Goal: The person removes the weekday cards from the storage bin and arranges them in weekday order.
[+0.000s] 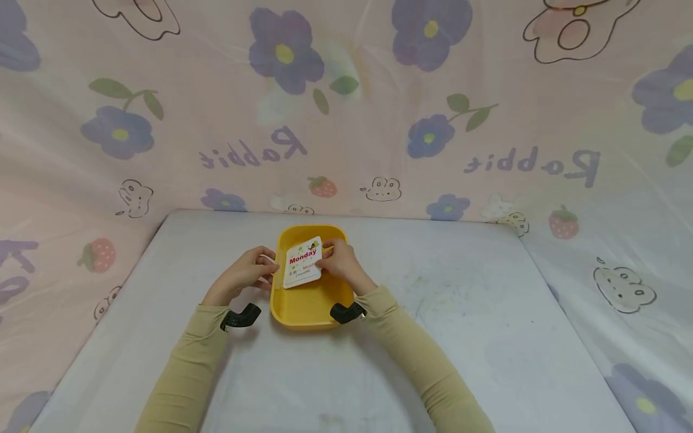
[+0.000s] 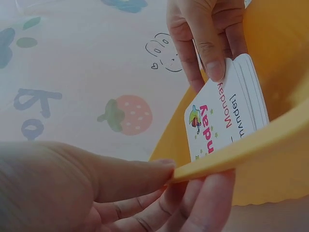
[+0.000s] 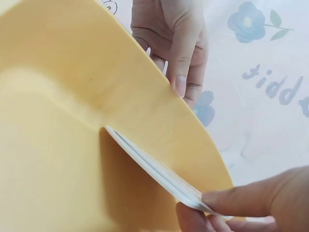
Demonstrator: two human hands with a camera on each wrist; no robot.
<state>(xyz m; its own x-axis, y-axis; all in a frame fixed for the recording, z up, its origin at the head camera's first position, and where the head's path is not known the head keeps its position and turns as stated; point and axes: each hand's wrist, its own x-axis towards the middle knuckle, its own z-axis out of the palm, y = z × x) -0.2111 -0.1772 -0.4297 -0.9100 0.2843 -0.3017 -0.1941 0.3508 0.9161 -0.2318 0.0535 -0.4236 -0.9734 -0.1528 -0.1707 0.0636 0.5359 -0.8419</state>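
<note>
A small stack of white flash cards (image 1: 302,264), the top one printed "Monday" in red, is tilted inside a yellow tray (image 1: 308,310). My right hand (image 1: 340,264) pinches the stack by its right edge, thumb on the printed face and fingers beneath. In the right wrist view the cards (image 3: 149,166) show edge-on, their far corner close to the tray's inner wall. My left hand (image 1: 246,273) grips the tray's left rim, and in the left wrist view the thumb lies over the rim (image 2: 217,157) with the fingers below it on the outside.
The tray stands on a white table (image 1: 460,319) toward its back edge. A pale curtain (image 1: 352,120) with flowers, rabbits and strawberries hangs behind and at both sides. A black curved piece (image 1: 240,317) sits at each wrist.
</note>
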